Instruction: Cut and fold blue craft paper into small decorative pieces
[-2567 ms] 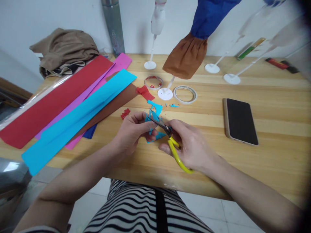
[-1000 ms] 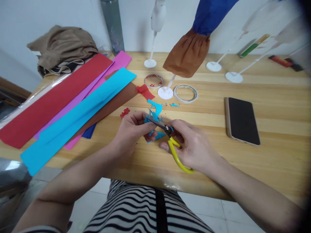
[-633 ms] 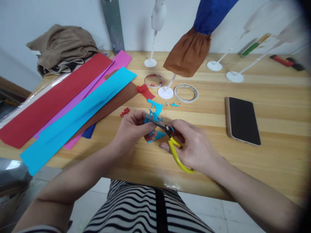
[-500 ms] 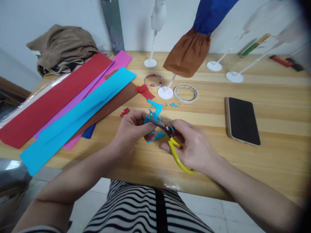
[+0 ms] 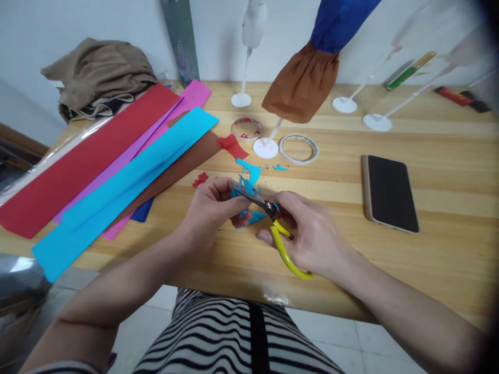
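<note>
Near the table's front edge, my left hand [image 5: 214, 205] pinches a small piece of blue paper [image 5: 236, 192] between thumb and fingers. My right hand [image 5: 310, 231] is closed on scissors with yellow handles [image 5: 284, 252]. Their dark blades point left and meet the blue paper at my left fingertips. A blue offcut [image 5: 253, 173] lies just beyond the blades, and another blue piece [image 5: 257, 216] is under them. Small red cut shapes [image 5: 200, 180] rest by my left hand. A red scrap [image 5: 234, 147] lies farther back.
Long coloured paper strips [image 5: 128, 189] cover the left side, near a brown cloth [image 5: 103, 72]. Behind the hands stand a white round base [image 5: 265, 148] bearing a brown and blue skirted form [image 5: 304, 85], and tape rings [image 5: 298, 149]. A phone [image 5: 391, 193] lies right.
The scissor blades look slightly more apart at the blue paper. Both hands stay in nearly the same place.
</note>
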The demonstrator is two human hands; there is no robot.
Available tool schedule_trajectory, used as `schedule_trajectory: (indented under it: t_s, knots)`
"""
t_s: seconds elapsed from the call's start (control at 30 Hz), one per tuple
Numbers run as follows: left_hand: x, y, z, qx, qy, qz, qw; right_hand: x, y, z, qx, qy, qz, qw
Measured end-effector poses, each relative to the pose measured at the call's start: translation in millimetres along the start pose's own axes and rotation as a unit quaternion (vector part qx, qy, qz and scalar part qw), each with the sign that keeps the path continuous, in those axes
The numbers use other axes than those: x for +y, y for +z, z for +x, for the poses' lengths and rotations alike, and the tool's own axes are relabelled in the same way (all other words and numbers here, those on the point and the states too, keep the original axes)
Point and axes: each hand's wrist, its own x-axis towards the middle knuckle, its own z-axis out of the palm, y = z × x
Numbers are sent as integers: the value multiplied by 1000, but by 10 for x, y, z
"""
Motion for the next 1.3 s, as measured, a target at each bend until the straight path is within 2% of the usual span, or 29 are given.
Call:
schedule_trajectory:
  t_s: [0.73, 1.3]
  knots:
    - [-42, -47, -1, -1, 6, 24, 1000, 38, 10, -11, 29, -56, -20, 998]
    - [-45, -47, 0, -1, -5, 6, 1000, 25, -4, -20, 13, -33, -10, 999]
